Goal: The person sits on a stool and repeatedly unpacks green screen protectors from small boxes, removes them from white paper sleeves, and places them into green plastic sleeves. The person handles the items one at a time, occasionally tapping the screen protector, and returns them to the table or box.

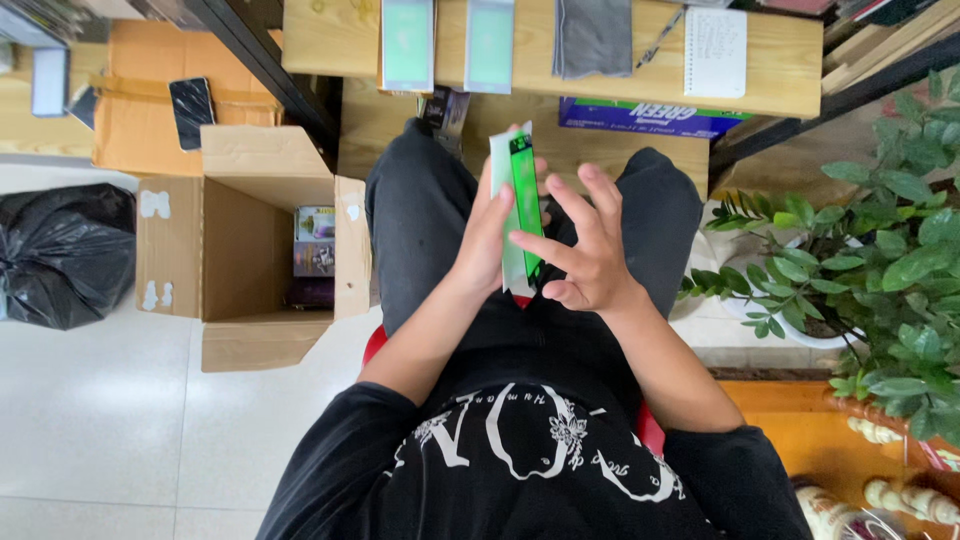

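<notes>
white-green packet (518,205), black bag (62,254)

Left hand (487,235) mid-frame, fingers curled in grip; right hand (590,255) beside it, fingers splayed, forearms converging from below.

Slim white packet with green strip (519,205) at frame centre, held upright in left hand (487,235); right hand (590,255) spread just beside it. Open brown cardboard box (245,250) centre left, small purple and green cartons (314,252) inside. Blue flat box (640,117) under wooden shelf, upper centre. Two pale green flat packets (447,42) on shelf top. Dark phone screen (191,110) upper left.
</notes>
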